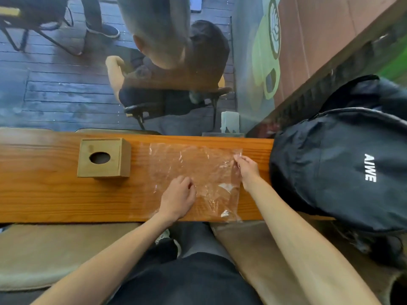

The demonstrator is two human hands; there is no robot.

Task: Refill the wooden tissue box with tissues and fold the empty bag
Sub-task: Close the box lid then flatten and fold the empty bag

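A clear plastic bag lies flat and wrinkled on the narrow wooden counter. My right hand pinches the bag's far right corner between thumb and fingers. My left hand rests on the bag near its front edge, fingers curled down onto the plastic. The wooden tissue box stands to the left of the bag, lid closed, with a dark oval hole in its top. No tissue shows in the hole.
A black backpack sits at the counter's right end, close to my right hand. Beyond the counter is a glass pane, with a seated person outside. Cushioned bench seats lie below the counter's near edge.
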